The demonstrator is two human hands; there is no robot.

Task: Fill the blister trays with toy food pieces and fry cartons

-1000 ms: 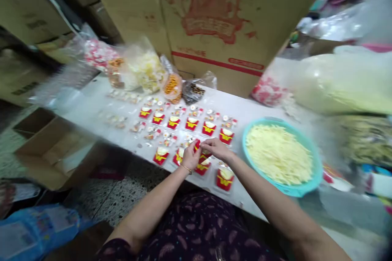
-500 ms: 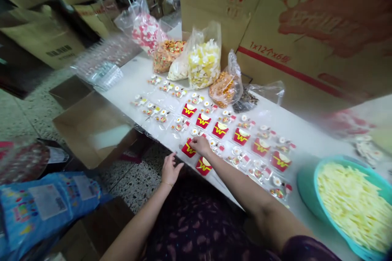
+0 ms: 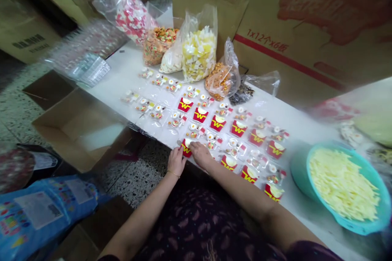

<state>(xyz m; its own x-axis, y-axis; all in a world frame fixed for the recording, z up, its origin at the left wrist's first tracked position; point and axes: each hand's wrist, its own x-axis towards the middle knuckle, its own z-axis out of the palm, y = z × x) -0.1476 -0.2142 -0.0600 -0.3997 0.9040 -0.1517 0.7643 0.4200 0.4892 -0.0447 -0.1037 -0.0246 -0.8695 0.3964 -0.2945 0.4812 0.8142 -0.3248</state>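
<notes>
At the table's near edge, both my hands meet at a red toy fries box (image 3: 186,147) with a yellow W and a pale top. My left hand (image 3: 177,162) has its fingers together on the box's left side. My right hand (image 3: 201,155) holds its right side with bent fingers, partly covering it. Around them lie clear plastic blister trays (image 3: 176,120) with small toy food pieces in rows. Several more red fries boxes (image 3: 218,122) sit in some of these trays, both behind and to the right of my hands.
A turquoise basin (image 3: 301,171) of pale yellow strips stands at the right. Bags of small pieces, one with yellow and white bits (image 3: 199,55), line the back before a large carton (image 3: 275,49). Left are stacked clear trays (image 3: 92,67), an open carton (image 3: 76,126) and a blue package (image 3: 45,212).
My left hand has moved up from the table edge to the red fries box, its fingers closing in. My right hand stays at that box, and the view has shifted slightly.
</notes>
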